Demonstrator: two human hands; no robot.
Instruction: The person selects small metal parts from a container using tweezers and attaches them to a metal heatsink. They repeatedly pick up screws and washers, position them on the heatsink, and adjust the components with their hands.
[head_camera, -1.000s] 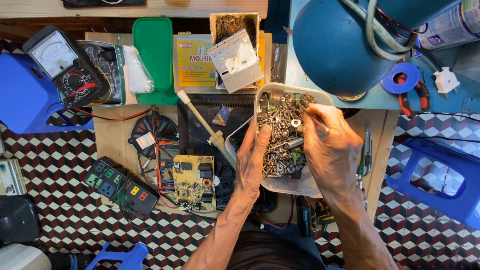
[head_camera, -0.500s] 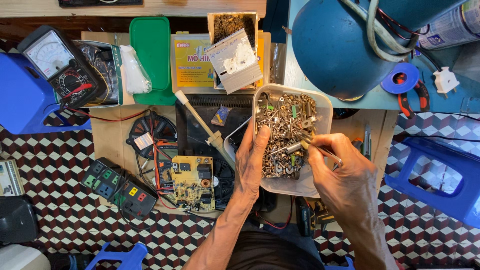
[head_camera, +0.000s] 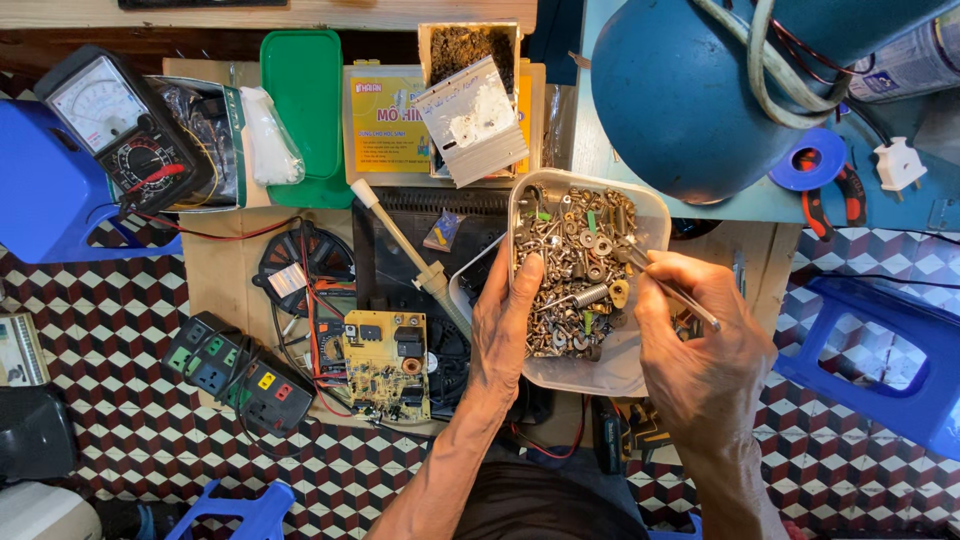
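The big blue rounded metal tank (head_camera: 690, 90) stands at the far right of the bench, its lower edge just above the clear plastic tub of mixed screws, washers and springs (head_camera: 580, 290), which sits at the middle of the clutter, tipped partly over a black slatted housing (head_camera: 400, 250); I judge that footing the main risk, since a push on the rim could slide or tilt the tub and spill the hardware onto the chequered floor (head_camera: 120, 330), where small parts would be hard to find. The left hand (head_camera: 505, 325) lies flat against the tub's near left wall, fingers extended and close together, thumb up on the rim, steadying it; if that hand lifts, the tub is free to move. The right hand (head_camera: 700, 350) pinches a thin metal tool, probably tweezers (head_camera: 675, 290), though the view is too small to be sure, its tip down among the screws; stirring hard could flick pieces over the low wall. The yellow circuit board (head_camera: 385, 365) with its loose red wires lies just beside the left wrist, so a stray screw landing there could bridge contacts, or the forearm could snag a wire
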